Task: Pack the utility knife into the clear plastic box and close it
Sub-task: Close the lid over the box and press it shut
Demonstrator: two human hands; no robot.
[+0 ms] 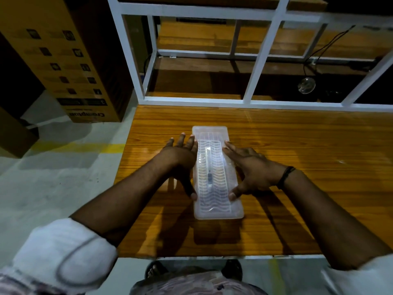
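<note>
From the head view, the clear plastic box [215, 173] lies at the counter's [297, 158] centre, lid seemingly on, the utility knife [209, 169] visible inside. The left hand [180, 158] at nine o'clock and right hand [253, 169] at three press its edges with spread fingers, grasping nothing. Closing is likely underway; next, firm pressure along the rim. A cardboard carton [70, 60] at ten o'clock stands clear.

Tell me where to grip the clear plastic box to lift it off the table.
Grip the clear plastic box across its two long sides near the middle, coming from above, one hand per side. It lies flat and lengthwise away from the person, and the left hand and right hand already flank those edges, thumbs resting on the lid.
</note>
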